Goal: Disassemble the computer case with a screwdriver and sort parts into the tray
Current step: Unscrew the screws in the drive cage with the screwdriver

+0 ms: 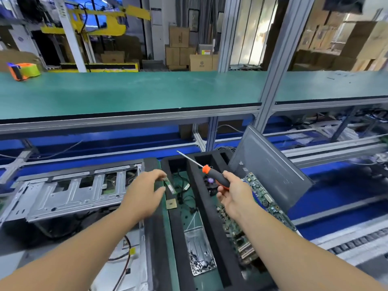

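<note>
Both hands hang over the black foam tray [178, 223] as I watch from the head view. My right hand [235, 194] grips the orange-and-black screwdriver [212, 175] by its handle, thin steel shaft slanting up and to the left above the tray. My left hand [147, 192] pinches one end of a narrow green circuit strip [170, 186] between thumb and fingertips, right at the tray's left wall; I cannot tell whether the strip's far end touches the foam.

Its middle compartment holds black cables [184, 196], a small square brownish chip [171, 204] at the left edge, and a clear plastic bag of dark screws [199, 255] near me. Its right compartment holds a small fan with a purple hub [211, 181] and a large green motherboard [247, 227] leaning over the right wall. Behind that, a grey metal side panel [266, 169] stands tilted.

Left of the tray lies the opened silver metal computer case [69, 196], its drive frame facing up.

Cardboard boxes [197, 57] stand far back; their printing is too blurred to read. An orange and green tape dispenser [23, 71] sits on the long green shelf [136, 91], whose front edge runs above the workspace.
</note>
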